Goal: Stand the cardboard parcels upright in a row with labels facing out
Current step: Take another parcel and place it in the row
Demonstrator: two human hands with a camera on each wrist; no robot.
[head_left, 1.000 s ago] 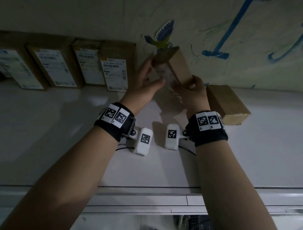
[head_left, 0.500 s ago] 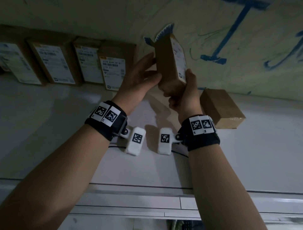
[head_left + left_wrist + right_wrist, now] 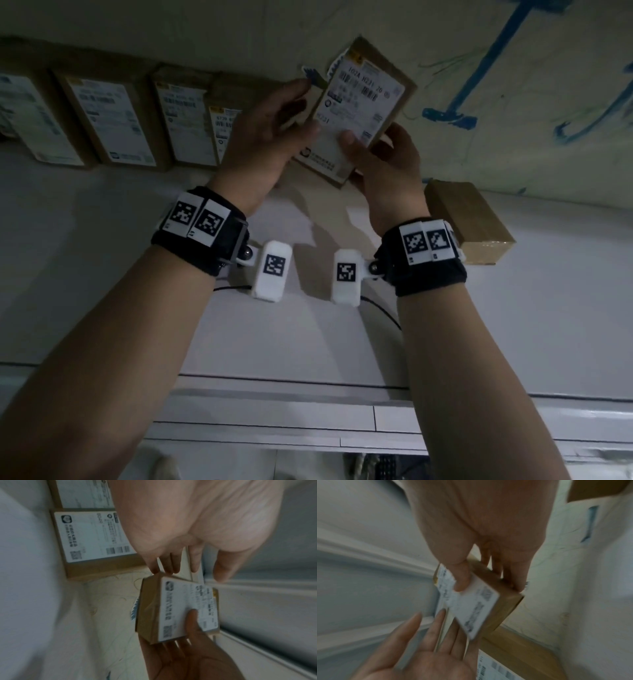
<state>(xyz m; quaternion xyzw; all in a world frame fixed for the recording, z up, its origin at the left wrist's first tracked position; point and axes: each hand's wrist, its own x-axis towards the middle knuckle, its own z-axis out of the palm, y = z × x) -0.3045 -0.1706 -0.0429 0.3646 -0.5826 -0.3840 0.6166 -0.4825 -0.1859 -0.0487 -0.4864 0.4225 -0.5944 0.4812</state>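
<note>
The right hand (image 3: 387, 171) grips the lifted parcel (image 3: 359, 113) at its lower right corner, thumb pressed on the white label (image 3: 356, 102) and fingers curled behind the cardboard. The left hand (image 3: 270, 137) lies against the parcel's left edge with fingers nearly straight; it steadies the parcel and does not grip it.

Change since the earlier frames: one second ago the parcel was tilted and showed mostly bare cardboard. Half a second ago it stood edge-on to the head camera, with the label turned to the right. Now the label faces the person squarely, so the parcel has been turned about its long axis. It is held in the air, tilted with its top to the right, in front of the wall (image 3: 513, 147) and above the white table (image 3: 308, 342).

Meaning for the task: the label orientation is now correct for this parcel. It is not yet set down.

Position of the other items: the row of standing parcels (image 3: 113, 123) runs along the far left of the table against the wall, labels outward. The held parcel is just to the right of the row's last standing parcel (image 3: 222, 120). One flat parcel (image 3: 469, 222) lies on the table at the right, just beside the right wrist, showing no label.

Judged next step: level the held parcel and stand it at the right end of the row.
</note>
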